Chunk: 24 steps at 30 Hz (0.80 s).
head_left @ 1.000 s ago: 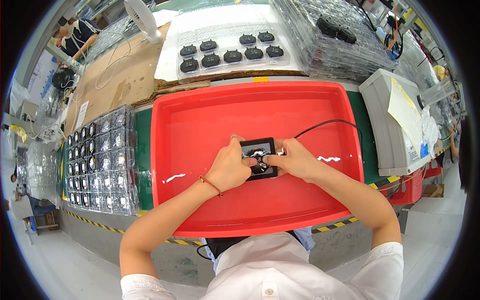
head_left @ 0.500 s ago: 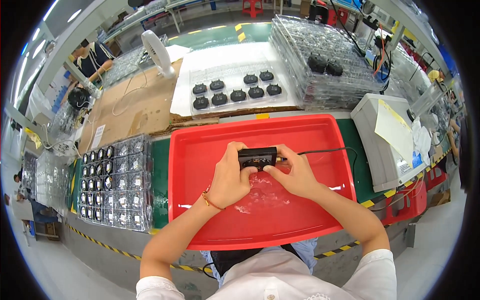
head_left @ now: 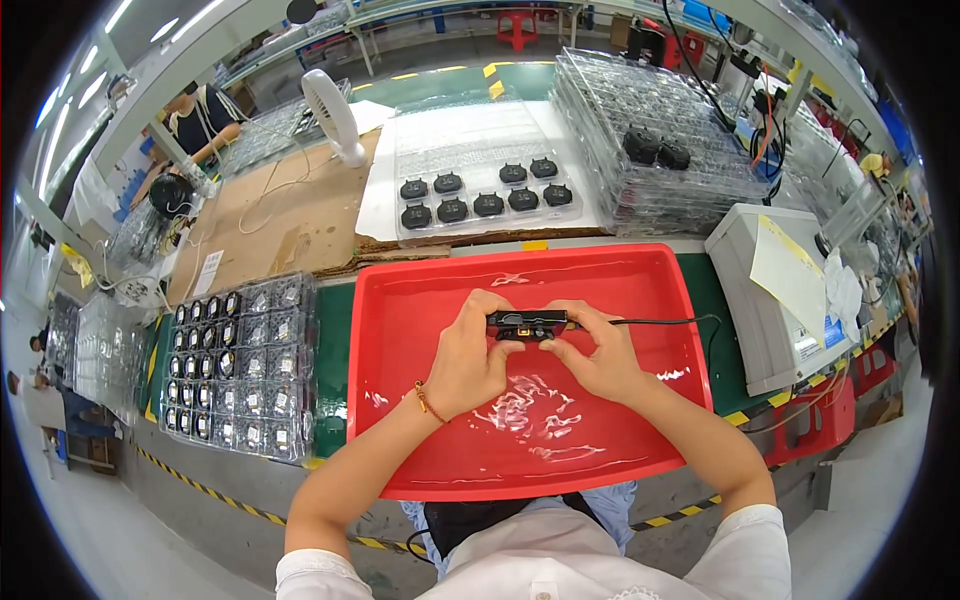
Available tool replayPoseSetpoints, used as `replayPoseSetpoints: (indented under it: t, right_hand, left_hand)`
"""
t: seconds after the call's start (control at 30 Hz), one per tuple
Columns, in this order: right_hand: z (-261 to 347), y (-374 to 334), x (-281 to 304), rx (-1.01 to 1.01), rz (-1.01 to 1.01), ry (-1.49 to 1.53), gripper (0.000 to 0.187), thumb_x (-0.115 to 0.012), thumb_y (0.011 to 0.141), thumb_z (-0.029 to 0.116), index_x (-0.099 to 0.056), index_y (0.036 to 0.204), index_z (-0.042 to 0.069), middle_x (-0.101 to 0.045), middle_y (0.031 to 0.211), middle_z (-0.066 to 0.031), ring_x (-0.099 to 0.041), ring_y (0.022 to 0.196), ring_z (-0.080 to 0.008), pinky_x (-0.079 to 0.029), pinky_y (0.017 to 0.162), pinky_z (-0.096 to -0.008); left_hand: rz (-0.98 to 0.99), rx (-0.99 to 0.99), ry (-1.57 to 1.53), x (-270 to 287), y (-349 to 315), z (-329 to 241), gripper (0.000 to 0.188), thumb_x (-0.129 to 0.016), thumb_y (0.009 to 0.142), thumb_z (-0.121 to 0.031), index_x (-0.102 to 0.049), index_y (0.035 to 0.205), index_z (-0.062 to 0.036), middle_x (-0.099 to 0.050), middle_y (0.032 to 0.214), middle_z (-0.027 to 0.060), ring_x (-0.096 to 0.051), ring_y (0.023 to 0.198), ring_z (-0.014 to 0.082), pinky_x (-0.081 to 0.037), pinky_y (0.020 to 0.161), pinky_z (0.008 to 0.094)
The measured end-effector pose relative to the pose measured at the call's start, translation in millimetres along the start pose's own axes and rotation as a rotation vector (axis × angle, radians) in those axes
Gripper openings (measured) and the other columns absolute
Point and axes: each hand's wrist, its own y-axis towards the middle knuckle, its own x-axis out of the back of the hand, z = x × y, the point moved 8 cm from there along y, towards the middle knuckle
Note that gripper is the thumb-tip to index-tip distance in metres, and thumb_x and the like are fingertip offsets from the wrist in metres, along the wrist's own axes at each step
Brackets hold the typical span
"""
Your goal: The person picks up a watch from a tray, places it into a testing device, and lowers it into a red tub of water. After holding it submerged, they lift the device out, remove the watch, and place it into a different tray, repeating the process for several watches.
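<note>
Both hands are closed on a black rectangular block (head_left: 527, 321) held above a red tray (head_left: 400, 400). My left hand (head_left: 468, 352) grips its left end, the thumb at the near lower edge. At the other end my right hand (head_left: 602, 350) has its fingers on the top and its thumb underneath. A small brass-coloured part shows in the block's near side, between the thumbs. From the right end a black cable (head_left: 665, 321) runs off toward the tray's right rim. Rippling clear liquid lies in the tray.
Left of the tray stands a clear blister tray (head_left: 300, 370) with round black parts. Behind, another blister tray (head_left: 487, 230) holds several black cases on white sheeting. Stacked clear trays (head_left: 660, 185) rise at back right, near a grey box-shaped machine (head_left: 750, 300). A white fan (head_left: 332, 115) stands back left.
The block has tipped, so its wide face is less visible and its narrow side shows more. Both hands stay on it. The liquid's ripples have changed; the whole view has shifted slightly.
</note>
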Motion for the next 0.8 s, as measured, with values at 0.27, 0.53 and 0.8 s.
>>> replayPoseSetpoints:
  t: [0.27, 0.53, 0.8]
  right_hand:
    - [-21, -6, -4, -0.358, 0.013, 0.557, 0.035, -0.066, 0.077, 0.007, -0.053, 0.108, -0.005, -0.061, 0.097, -0.0099, -0.059, 0.088, -0.0126, -0.048, 0.075, -0.0243]
    - [-26, -5, -9, -0.403, 0.052, 0.586, 0.034, -0.064, 0.08, 0.008, -0.053, 0.11, -0.004, -0.06, 0.097, -0.0082, -0.057, 0.084, -0.0086, -0.047, 0.071, -0.0208]
    - [-12, -5, 0, -0.318, 0.064, 0.548, 0.035, -0.063, 0.081, 0.008, -0.051, 0.112, -0.004, -0.06, 0.095, -0.0086, -0.057, 0.085, -0.0099, -0.048, 0.074, -0.023]
  left_hand:
    - [-0.046, 0.159, -0.272, 0, 2, 3, 0.044, -0.064, 0.068, 0.001, -0.045, 0.108, -0.0029, -0.052, 0.097, 0.0156, -0.057, 0.088, 0.0303, -0.047, 0.073, 0.0329]
    - [-0.044, 0.195, -0.37, 4, 0, 13, 0.031, -0.069, 0.069, -0.004, -0.052, 0.095, -0.0043, -0.054, 0.091, 0.0075, -0.056, 0.079, 0.0161, -0.045, 0.063, 0.025]
    - [-0.072, 0.027, -0.237, 9, 4, -1, 0.024, -0.073, 0.066, -0.009, -0.061, 0.087, -0.0063, -0.057, 0.088, 0.0084, -0.057, 0.077, 0.0186, -0.045, 0.062, 0.0255]
